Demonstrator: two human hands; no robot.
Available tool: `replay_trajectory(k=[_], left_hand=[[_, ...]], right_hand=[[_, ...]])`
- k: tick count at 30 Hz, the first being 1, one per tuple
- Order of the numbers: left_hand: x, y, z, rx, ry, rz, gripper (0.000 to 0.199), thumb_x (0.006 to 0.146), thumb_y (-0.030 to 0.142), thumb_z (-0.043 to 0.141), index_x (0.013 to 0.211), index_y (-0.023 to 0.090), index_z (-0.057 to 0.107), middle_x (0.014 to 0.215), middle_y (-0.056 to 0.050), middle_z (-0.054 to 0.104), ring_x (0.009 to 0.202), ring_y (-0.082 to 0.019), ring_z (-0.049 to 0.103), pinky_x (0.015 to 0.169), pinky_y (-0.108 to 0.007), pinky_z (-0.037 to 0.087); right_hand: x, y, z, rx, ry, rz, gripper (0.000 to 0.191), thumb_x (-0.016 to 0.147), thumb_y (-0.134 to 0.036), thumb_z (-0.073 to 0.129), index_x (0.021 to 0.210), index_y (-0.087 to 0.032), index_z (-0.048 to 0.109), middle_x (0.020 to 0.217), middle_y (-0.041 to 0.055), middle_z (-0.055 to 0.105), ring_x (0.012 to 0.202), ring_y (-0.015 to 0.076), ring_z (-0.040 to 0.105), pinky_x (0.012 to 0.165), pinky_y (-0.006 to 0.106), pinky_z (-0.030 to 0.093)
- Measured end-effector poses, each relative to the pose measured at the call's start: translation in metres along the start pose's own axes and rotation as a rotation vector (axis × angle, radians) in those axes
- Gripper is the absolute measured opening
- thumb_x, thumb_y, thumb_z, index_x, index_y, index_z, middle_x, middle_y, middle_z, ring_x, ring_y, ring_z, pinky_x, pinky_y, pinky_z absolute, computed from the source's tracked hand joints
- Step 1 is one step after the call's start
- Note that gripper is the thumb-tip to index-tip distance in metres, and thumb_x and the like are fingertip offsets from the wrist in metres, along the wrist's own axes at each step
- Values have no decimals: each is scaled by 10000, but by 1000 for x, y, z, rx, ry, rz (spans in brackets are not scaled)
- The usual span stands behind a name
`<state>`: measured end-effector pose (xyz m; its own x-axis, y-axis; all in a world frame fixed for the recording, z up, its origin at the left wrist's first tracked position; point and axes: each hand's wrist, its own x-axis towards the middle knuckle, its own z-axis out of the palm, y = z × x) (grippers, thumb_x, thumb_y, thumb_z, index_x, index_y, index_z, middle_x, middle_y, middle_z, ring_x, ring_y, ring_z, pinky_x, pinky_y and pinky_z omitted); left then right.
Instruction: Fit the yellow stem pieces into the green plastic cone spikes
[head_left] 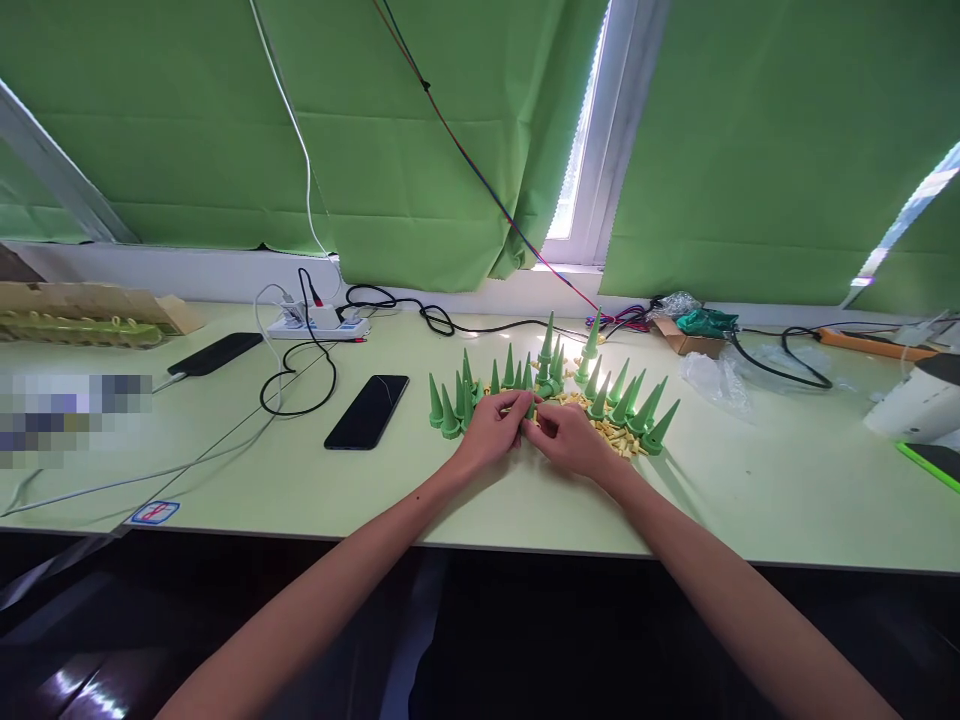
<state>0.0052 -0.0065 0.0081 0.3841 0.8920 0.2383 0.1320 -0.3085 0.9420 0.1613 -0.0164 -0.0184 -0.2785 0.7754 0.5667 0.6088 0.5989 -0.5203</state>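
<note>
My left hand (493, 428) and my right hand (568, 436) meet in front of the green cones. The left fingers are closed around a green plastic spike (530, 408), pointing upward. My right thumb and fingertips pinch at its lower end; any small part between them is hidden. Other green spikes (448, 412) stand upright on their round collars to the left, behind and to the right of my hands. Among them lies a pile of small pale-yellow pieces (619, 438), partly covered by my right hand.
A black phone (367, 412) lies left of the spikes, and another phone (215, 354) farther left beside a white power strip (319, 325). Cables run along the back. Clear plastic bags (718, 385) and a small cardboard box (686, 340) are at the right. A white cylinder (915, 400) sits far right.
</note>
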Motion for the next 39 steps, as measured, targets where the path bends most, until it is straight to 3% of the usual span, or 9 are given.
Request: replay_trajectory(k=[39], left_hand=[[-4,-2,-1,37,-22,58,445,925,533,459,748,159,624,542,25,455,492,-100,405,496,-245,308]], right_hand=[[-1,-2,1,-39,-58,22,348,820,-238,525,543,-204,317,465,-62,334,452,78,282,511,266,237]])
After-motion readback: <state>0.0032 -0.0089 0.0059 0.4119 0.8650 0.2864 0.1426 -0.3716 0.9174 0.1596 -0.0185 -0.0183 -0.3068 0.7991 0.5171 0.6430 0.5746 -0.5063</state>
